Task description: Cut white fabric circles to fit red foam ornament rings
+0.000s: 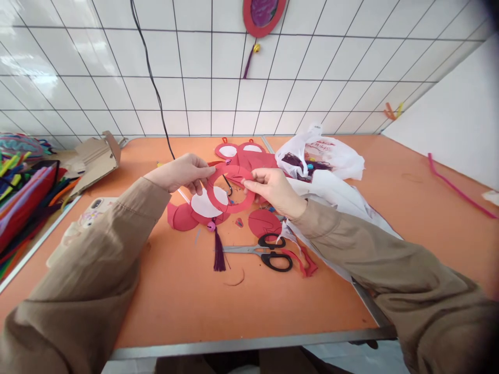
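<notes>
A red foam ring (230,188) is held up above the orange table (163,296) between both my hands. My left hand (183,171) pinches its upper left rim. My right hand (273,189) pinches its right rim with fingers closed. Under the ring lie a white paper disc (205,203) and red foam cut-outs (180,216). A purple tassel (219,250) with a small bead hangs down below them. Black-handled scissors (265,252) lie closed on the table in front of my right hand, beside another red disc (264,222).
Finished red ring ornaments (238,150) lie at the back. White plastic bags (323,156) sit right of them. A phone (90,213) lies by my left sleeve. Coloured pipe cleaners (23,200) and torn cardboard (95,158) fill the left. A black cable (150,78) hangs down the tiled wall.
</notes>
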The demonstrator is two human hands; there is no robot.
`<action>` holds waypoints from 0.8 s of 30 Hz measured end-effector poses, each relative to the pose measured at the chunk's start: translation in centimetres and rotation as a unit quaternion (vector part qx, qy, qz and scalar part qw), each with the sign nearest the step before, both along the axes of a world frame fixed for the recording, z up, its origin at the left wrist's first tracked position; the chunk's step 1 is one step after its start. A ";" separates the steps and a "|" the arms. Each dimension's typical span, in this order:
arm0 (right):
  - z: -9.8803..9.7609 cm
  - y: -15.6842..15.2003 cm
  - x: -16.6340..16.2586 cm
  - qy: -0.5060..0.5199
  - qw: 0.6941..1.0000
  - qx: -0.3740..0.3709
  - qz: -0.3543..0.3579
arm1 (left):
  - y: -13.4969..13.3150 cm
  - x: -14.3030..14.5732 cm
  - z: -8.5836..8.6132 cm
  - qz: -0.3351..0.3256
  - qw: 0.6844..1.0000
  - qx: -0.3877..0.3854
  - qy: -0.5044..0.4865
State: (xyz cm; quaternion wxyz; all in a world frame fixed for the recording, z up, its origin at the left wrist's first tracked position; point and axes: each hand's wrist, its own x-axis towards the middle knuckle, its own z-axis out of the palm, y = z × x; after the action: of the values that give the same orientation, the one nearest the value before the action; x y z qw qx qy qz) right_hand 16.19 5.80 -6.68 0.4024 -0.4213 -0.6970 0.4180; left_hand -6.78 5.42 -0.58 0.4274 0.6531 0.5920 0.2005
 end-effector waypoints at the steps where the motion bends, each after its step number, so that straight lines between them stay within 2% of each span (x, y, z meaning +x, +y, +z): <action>1: 0.0 0.1 0.0 -0.003 1.000 -0.005 -0.005 | 0.1 -0.1 -0.2 0.008 0.999 0.020 0.043; 5: -0.1 0.5 0.0 0.036 0.999 -0.009 -0.034 | 0.6 -0.4 -1.5 -0.003 0.977 0.072 0.202; 11: -0.1 0.9 0.2 0.076 0.995 -0.019 -0.065 | 1.2 -0.1 -2.8 -0.023 0.951 0.116 0.287; 17: -0.3 1.2 0.2 0.072 0.995 -0.011 -0.061 | 1.3 -0.5 -2.7 -0.042 0.941 0.108 0.318; 21: -0.5 1.4 0.2 0.069 0.996 -0.007 -0.056 | 1.3 -0.2 -2.8 -0.015 0.941 0.095 0.323; 24: -0.6 1.4 0.3 0.058 0.997 0.007 -0.054 | 1.5 -0.2 -3.1 0.012 0.957 0.074 0.280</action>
State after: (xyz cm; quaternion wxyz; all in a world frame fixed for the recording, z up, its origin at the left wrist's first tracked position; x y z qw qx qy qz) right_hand 16.45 7.22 -7.31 0.4671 -0.4309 -0.6515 0.4144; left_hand -6.97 6.94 -3.64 0.1928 0.7059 0.6791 0.0582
